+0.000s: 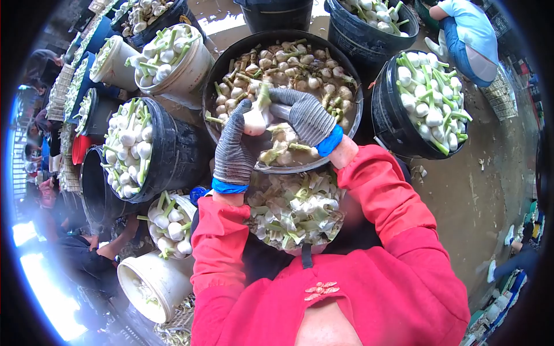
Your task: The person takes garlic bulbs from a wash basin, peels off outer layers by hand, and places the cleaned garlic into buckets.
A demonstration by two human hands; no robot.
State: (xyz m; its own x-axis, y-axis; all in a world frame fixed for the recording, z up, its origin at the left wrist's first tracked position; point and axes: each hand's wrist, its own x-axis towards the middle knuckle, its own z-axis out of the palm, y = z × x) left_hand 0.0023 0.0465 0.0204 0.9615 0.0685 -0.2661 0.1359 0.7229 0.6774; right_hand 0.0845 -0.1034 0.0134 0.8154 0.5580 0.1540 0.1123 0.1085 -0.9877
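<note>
A white garlic bulb (254, 123) with a pale green stem is held over a wide dark tub (359, 109). My left hand (234, 144), in a grey striped glove, is closed round the bulb's left side, thumb up. My right hand (310, 117), gloved the same way, has its fingers curled and pinched at the bulb's stem and outer skin. Whether anything else is inside its grip is hidden. Several untrimmed brownish garlic bulbs (306, 60) fill the tub. Below it, in front of my lap, lies a heap of garlic peelings (297, 210).
Black buckets of cleaned garlic stand at left (173, 153) and right (384, 109). A white bucket of garlic (173, 86) is at upper left, a tipped white bucket (164, 282) at lower left. A person in a light blue shirt (473, 32) bends at upper right; other people sit along the left.
</note>
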